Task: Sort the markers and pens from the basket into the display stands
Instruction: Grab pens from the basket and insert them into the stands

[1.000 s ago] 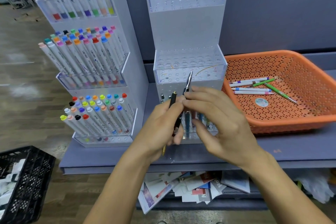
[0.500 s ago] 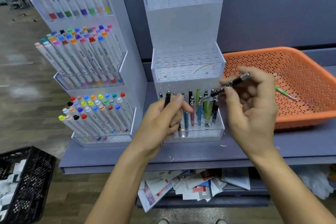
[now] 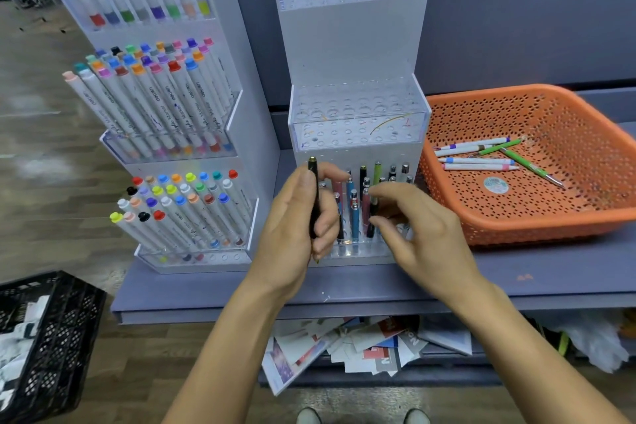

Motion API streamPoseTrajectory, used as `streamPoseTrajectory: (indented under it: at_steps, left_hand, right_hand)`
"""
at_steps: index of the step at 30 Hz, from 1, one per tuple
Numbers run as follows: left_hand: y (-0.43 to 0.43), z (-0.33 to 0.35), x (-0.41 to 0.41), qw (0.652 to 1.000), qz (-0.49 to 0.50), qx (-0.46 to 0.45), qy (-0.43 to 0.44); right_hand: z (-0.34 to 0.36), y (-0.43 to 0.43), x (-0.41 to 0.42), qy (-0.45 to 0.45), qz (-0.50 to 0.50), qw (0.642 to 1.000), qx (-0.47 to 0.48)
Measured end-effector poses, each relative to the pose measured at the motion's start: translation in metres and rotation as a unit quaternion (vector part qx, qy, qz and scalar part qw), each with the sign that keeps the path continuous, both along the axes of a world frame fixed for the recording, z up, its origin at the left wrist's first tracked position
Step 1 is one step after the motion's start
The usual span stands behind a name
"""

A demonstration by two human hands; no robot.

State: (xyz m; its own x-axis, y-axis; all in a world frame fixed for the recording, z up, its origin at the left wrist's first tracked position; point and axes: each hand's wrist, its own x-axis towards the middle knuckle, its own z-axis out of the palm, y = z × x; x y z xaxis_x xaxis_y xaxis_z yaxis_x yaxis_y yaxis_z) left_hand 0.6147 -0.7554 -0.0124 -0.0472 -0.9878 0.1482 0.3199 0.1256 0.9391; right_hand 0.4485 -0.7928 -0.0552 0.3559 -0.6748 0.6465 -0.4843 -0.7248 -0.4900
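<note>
**Left hand** (image 3: 292, 227): wrapped around one black pen (image 3: 314, 196). The pen is upright with its gold-tipped end uppermost.

**Right hand** (image 3: 423, 234): fingers loosely curved at the standing pens (image 3: 354, 217). I cannot tell whether the fingertips are pinching one.

**Pen stand** (image 3: 354, 55): clear, tiered, and on the desk (image 3: 533, 272). Only the bottom tier is filled, and the two tiers above are bare holes.

**Marker stand** (image 3: 241, 134): to the left, with its racks full of capped markers.

**Orange basket** (image 3: 537, 227): to the right of the pen stand, holding a few loose pens (image 3: 476, 160).

**Position for the next move:** the held pen stands just left of the filled rows, with its long axis already in line with the holes. It likely needs only a short drop. The basket pens lie flat, mostly crosswise, beyond and to the right of the right hand, which is the nearer one.
</note>
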Motion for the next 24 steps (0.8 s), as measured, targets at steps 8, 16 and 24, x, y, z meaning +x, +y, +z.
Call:
streamPoseTrajectory:
  at_steps: [8, 16, 24]
  left_hand:
    - [0.000, -0.006, 0.000, 0.996, -0.002, -0.010, -0.087]
    - [0.003, -0.006, -0.020, 0.920, 0.005, -0.125, -0.372]
    - [-0.002, 0.001, -0.019, 0.851, 0.100, -0.230, -0.461]
  right_hand:
    - [0.013, 0.008, 0.002, -0.092, -0.026, 0.995, 0.024]
    - [0.045, 0.015, 0.004, -0.249, 0.085, 0.944, 0.201]
    - [0.053, 0.016, -0.003, -0.333, 0.090, 0.916, 0.205]
